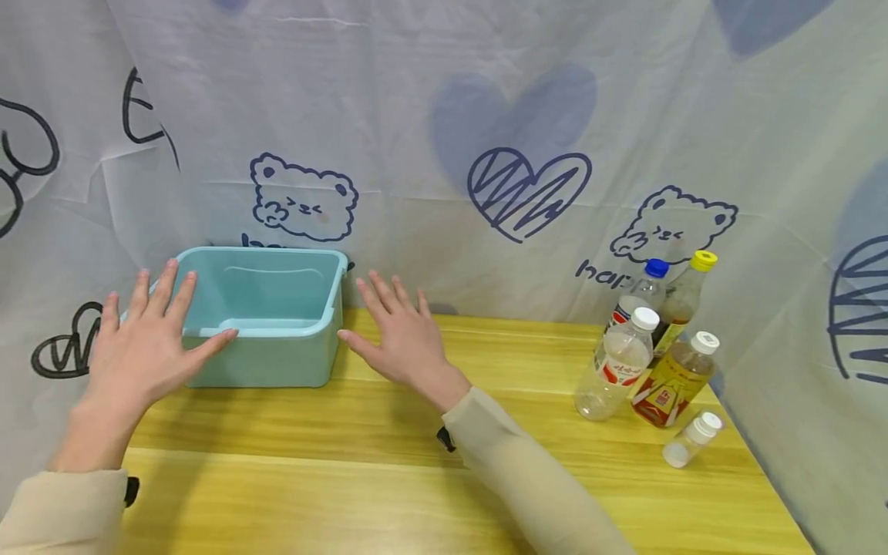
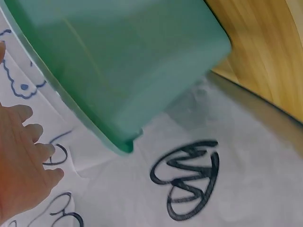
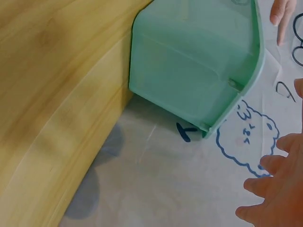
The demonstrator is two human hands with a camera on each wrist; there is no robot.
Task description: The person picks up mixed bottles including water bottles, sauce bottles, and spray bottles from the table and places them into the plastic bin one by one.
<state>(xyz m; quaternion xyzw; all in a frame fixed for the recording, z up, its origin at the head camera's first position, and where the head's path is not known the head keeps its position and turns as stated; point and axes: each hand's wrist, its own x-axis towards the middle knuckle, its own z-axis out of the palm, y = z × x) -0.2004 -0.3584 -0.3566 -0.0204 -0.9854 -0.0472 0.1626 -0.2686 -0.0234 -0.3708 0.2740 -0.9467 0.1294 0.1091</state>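
Note:
A light teal plastic bin (image 1: 264,361) stands on the wooden table at the back left, and its visible inside holds nothing. My left hand (image 1: 142,343), fingers spread and straight, hovers at the bin's left front and hides part of its rim. On the other side, my right hand (image 1: 405,339) is held up with fingers extended, just right of the bin. Neither hand grips anything. In the left wrist view the bin (image 2: 142,71) appears beside the left hand (image 2: 21,165). The right wrist view has the bin (image 3: 189,66) apart from the right hand (image 3: 279,179).
At the table's right stand a blue-capped bottle (image 1: 647,289), a yellow-capped bottle (image 1: 683,297), a clear white-capped bottle (image 1: 613,374), a bottle with a red and yellow label (image 1: 673,385) and a small white-capped bottle (image 1: 691,441). A printed curtain (image 1: 416,154) hangs behind the table (image 1: 333,478).

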